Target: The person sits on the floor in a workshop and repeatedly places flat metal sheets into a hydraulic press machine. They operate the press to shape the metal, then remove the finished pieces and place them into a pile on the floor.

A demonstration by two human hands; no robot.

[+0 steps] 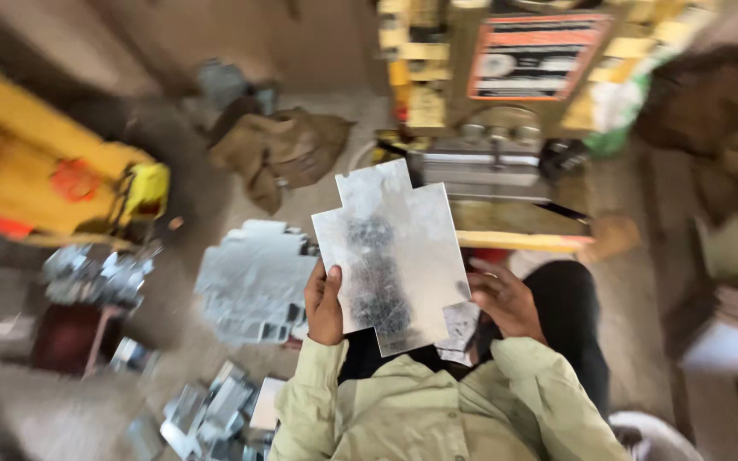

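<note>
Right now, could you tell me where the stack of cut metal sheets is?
In the head view, the stack of cut metal sheets lies on the floor, left of the notched metal sheet and just beyond the left hand.

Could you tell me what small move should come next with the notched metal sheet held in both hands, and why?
Probably ease the notched metal sheet forward toward the yellow press: the left hand and right hand grip its lower edges, and its notched top already points at the press bed.

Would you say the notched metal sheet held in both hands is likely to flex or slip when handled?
The metal sheet probably stays fairly stiff: it looks flat though held only at its lower edges by the left hand and right hand. Its shiny surface may be slippery, and the cut corners look sharp.
</note>
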